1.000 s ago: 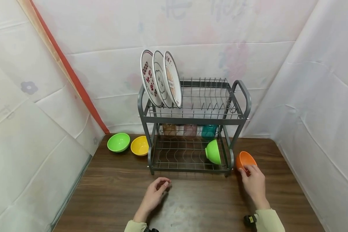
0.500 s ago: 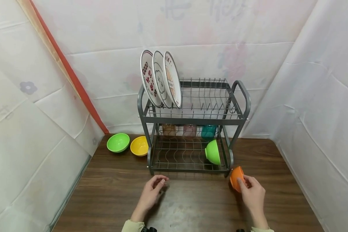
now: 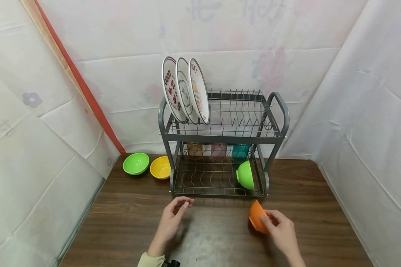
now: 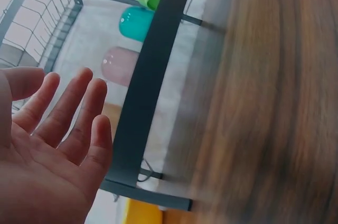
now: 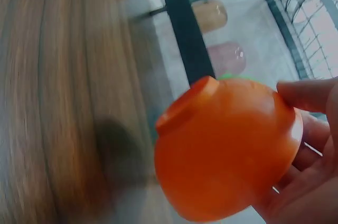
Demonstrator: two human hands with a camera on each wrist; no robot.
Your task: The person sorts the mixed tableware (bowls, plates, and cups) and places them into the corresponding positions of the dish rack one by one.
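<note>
My right hand point(image 3: 282, 231) pinches the rim of an orange bowl point(image 3: 258, 217), thumb outside and fingers inside. The bowl is tipped on its side, in front of the dish rack's right front corner. In the right wrist view the orange bowl point(image 5: 227, 150) shows its foot and outer wall, raised over the table. My left hand point(image 3: 172, 220) hovers before the rack's left front, fingers loosely bent, holding nothing; the left wrist view shows its bare palm point(image 4: 53, 171). A green bowl point(image 3: 245, 175) stands on edge at the right of the dark two-tier dish rack's point(image 3: 220, 139) lower tier.
Three patterned plates point(image 3: 198, 92) stand upright at the upper tier's left. Amber, pink and teal cups point(image 3: 240, 151) sit at the back of the lower tier. Left of the rack are a green bowl point(image 3: 136, 164) and a yellow bowl point(image 3: 160, 168) on the wooden table point(image 3: 127, 218).
The right hand has lifted the orange bowl from beside the rack's right side, tipped it and brought it left and toward me. The left hand has shifted slightly.
</note>
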